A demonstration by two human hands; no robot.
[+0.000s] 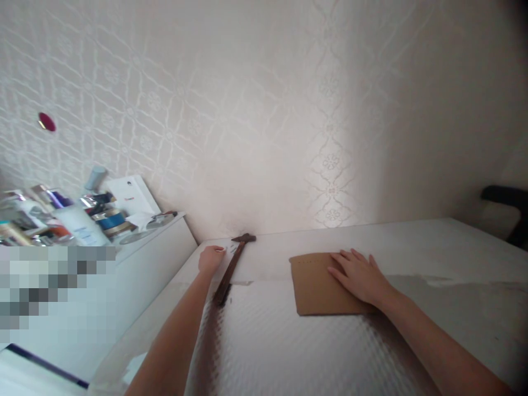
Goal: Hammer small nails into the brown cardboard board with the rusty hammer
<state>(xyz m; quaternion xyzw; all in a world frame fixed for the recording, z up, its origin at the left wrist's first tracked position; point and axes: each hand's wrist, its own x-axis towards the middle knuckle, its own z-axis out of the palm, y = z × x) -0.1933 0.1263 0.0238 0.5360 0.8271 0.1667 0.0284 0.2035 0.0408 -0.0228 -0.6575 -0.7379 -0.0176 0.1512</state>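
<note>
My right hand (359, 276) lies flat with fingers stretched out on a brown cardboard sheet (317, 286) that rests on the white table (433, 247). My left hand (210, 259) reaches to the far edge near the wall, fingers curled in a pinch over something small and pale that I cannot make out. Just right of that hand lies a rusty hammer (232, 268), its head toward the wall and its handle pointing back toward me. The left hand is beside the hammer, not gripping it.
A lower white cabinet (157, 247) stands to the left, crowded with cosmetics bottles and jars (78, 220). A patterned wall (264, 110) closes the back. A dark chair back (509, 201) shows at far right. Textured film (289, 341) covers the table's near part.
</note>
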